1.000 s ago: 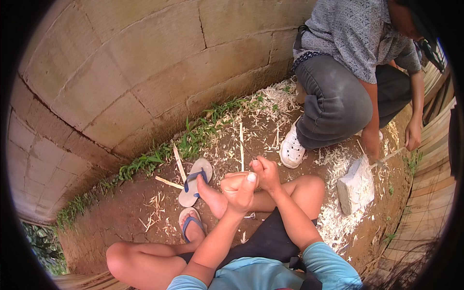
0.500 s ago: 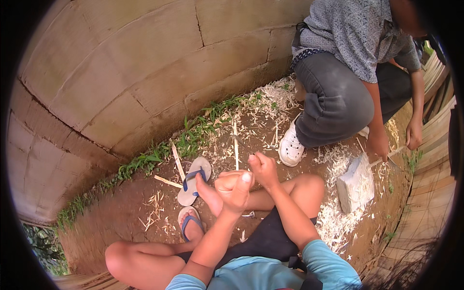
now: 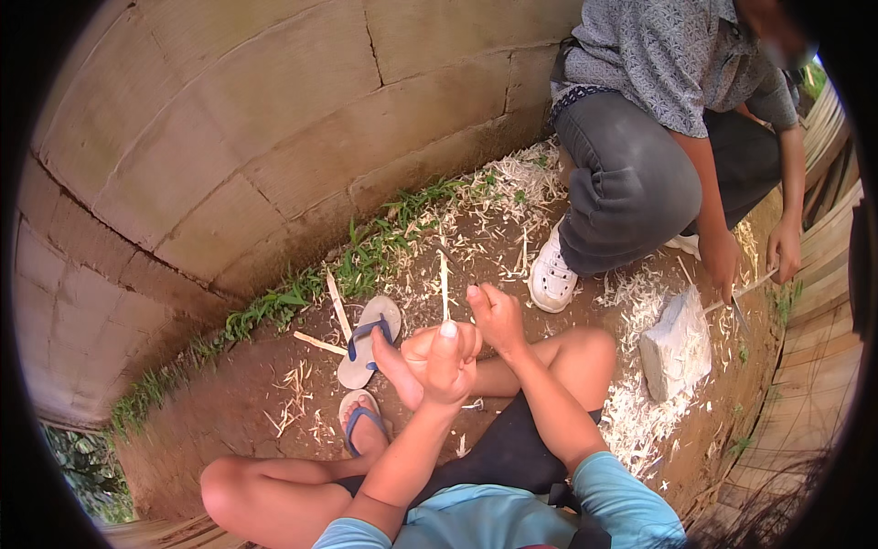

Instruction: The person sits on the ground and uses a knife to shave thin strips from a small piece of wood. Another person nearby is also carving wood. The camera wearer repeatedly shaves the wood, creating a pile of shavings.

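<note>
The head view shows your left hand (image 3: 443,364) curled closed around the near end of a pale strip (image 3: 444,288), which points toward the far side. Your right hand (image 3: 497,320) is a closed fist just right of it; what it grips, you cannot tell. A loose sandal (image 3: 355,369) lies left, a pale block (image 3: 675,348) right.

Both arms are stretched out front, left forearm (image 3: 409,452) and right forearm (image 3: 552,403) angling inward. Left hand (image 3: 443,368) is basically a fist with the thumb poking up; right hand (image 3: 497,320) sits just beside it, slightly farther out, fingers (image 3: 503,306) curled too.
</note>
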Motion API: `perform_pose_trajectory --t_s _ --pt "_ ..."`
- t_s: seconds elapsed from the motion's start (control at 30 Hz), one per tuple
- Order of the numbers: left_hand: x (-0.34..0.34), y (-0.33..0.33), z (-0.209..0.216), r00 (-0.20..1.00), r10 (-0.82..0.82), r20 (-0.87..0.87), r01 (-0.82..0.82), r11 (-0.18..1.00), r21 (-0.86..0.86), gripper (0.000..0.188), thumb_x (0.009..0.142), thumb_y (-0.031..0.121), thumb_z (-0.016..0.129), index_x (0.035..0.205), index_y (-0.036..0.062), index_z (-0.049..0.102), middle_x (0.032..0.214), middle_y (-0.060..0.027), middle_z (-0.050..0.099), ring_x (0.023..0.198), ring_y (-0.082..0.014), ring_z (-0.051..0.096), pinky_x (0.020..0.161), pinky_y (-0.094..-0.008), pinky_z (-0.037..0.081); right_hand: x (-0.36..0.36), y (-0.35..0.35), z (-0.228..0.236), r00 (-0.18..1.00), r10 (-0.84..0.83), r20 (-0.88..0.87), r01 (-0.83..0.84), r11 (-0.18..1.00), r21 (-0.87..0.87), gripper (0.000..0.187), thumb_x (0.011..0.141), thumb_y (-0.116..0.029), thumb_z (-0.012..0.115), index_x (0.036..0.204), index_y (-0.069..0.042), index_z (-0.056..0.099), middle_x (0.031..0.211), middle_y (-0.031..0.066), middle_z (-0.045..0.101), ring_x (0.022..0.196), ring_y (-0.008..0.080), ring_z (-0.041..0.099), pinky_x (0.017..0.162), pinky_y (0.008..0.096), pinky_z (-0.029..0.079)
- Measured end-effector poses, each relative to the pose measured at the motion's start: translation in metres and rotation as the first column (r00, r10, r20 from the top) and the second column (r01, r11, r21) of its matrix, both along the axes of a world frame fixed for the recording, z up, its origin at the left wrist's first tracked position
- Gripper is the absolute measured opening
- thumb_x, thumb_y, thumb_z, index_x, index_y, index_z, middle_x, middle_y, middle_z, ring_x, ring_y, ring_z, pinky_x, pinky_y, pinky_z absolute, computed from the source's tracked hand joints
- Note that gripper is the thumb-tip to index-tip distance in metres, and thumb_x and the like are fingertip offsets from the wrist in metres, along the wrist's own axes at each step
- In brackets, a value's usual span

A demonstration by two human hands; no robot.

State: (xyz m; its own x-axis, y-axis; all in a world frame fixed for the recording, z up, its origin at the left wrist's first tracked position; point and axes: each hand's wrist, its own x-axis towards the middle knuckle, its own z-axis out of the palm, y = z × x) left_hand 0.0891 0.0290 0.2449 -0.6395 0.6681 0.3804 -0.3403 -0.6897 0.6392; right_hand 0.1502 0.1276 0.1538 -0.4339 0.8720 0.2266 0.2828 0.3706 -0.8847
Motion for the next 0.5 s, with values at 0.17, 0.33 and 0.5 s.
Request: perform_pose_trajectory --t_s 0.17,0.33,0.5 --pt "0.003 0.002 -0.002 0.998 -0.012 -0.066 0.01 1.0 -0.028 0.051 0.096 0.015 0.047 0.049 0.0093 0.027 0.042 0.0007 0.025 0.037 -0.0098 0.023 0.039 -0.0276 0.02 0.003 0.0 0.008 1.0 -0.006 -0.015 0.007 1.0 0.012 0.046 0.094 -0.039 0.054 0.068 -0.002 0.052 0.056 0.016 0.048 0.048 0.0321 0.047 0.048 0.0407 0.038" --pt "-0.002 0.002 0.001 0.956 -0.188 0.227 0.202 0.979 -0.038 0.052 0.097 0.02 0.044 0.049 0.0117 0.026 0.042 0.0017 0.022 0.037 -0.01 0.021 0.039 -0.0273 0.021 0.006 0.006 -0.017 0.935 -0.003 -0.353 -0.126 0.931 -0.342 0.049 0.097 -0.046 0.049 0.076 -0.003 0.055 0.056 0.0049 0.048 0.047 0.0136 0.048 0.043 0.0304 0.036" --pt "-0.014 0.011 -0.011 0.624 -0.186 0.758 0.324 0.946 -0.034 0.054 0.097 0.03 0.045 0.048 0.0155 0.029 0.04 0.0017 0.021 0.035 -0.0114 0.018 0.035 -0.0266 0.018 0.015 0.014 0.001 0.653 -0.203 -0.73 -0.461 0.659 -0.595 0.036 0.099 -0.042 0.05 0.094 -0.006 0.052 0.06 -0.0027 0.041 0.047 0.0046 0.039 0.039 0.0192 0.03"
